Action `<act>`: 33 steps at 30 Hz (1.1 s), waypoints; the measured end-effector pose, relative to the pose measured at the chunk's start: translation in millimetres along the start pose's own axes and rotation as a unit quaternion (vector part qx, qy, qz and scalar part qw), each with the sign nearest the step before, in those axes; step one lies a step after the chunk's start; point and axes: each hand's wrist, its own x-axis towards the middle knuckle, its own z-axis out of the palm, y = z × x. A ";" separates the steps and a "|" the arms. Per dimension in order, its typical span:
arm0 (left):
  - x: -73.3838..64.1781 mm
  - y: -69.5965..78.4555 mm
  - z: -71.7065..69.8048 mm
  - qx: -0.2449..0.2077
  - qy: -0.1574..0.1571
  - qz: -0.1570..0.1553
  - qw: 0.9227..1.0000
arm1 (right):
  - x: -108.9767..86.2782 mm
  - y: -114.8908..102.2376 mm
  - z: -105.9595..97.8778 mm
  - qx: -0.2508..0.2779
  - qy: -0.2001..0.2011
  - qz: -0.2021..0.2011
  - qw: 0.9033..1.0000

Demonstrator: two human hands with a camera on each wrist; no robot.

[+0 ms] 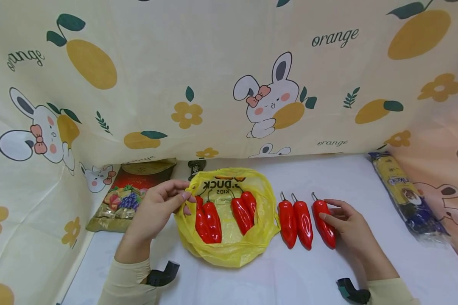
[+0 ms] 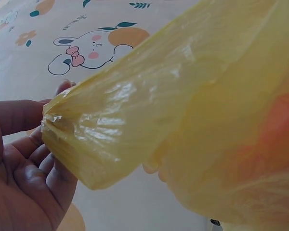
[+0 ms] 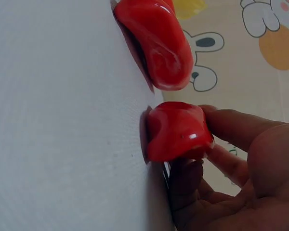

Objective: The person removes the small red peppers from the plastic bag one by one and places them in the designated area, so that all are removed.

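Note:
A yellow plastic bag [image 1: 229, 258] lies with its mouth spread, showing several red peppers [image 1: 213, 222] inside. At its left edge my left hand [image 1: 156, 212] pinches the gathered rim, and the left wrist view shows the film [image 2: 101, 130] stretched from the fingertips. To the right of the bag, two more red peppers lie side by side, a left one [image 1: 288, 224] and a right one [image 1: 303, 224]. Beyond them, thumb and fingers of my right hand [image 1: 349, 228] grip a third pepper [image 1: 323, 222]. In the right wrist view this pepper [image 3: 176, 134] is low over the white tabletop.
A red and gold candy packet [image 1: 131, 195] lies behind my left hand. A small black packet [image 1: 196, 167] sits behind the bag. At the far right is a long blue and yellow packet [image 1: 408, 195]. A printed cloth [image 1: 213, 63] hangs at the back of the white table [image 1: 252, 284].

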 end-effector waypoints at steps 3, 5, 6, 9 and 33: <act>-0.2 -0.1 0.1 0.003 0.001 -0.004 1.000 | -0.4 -1.6 1.2 -0.005 -0.005 0.000 1.000; -0.2 -0.1 0.2 0.006 0.001 -0.007 1.000 | -0.8 -2.6 2.0 -0.009 -0.009 -0.001 1.000; -0.1 0.0 0.3 0.008 0.002 -0.007 1.000 | -0.9 -3.0 2.3 -0.011 -0.011 -0.003 1.000; -0.1 0.4 0.5 0.009 0.004 -0.008 1.000 | -1.3 -3.5 3.3 -0.015 -0.010 -0.009 1.000; -0.8 1.9 0.6 0.011 0.004 -0.004 1.000 | -3.8 -5.1 8.8 -0.004 -0.001 -0.026 1.000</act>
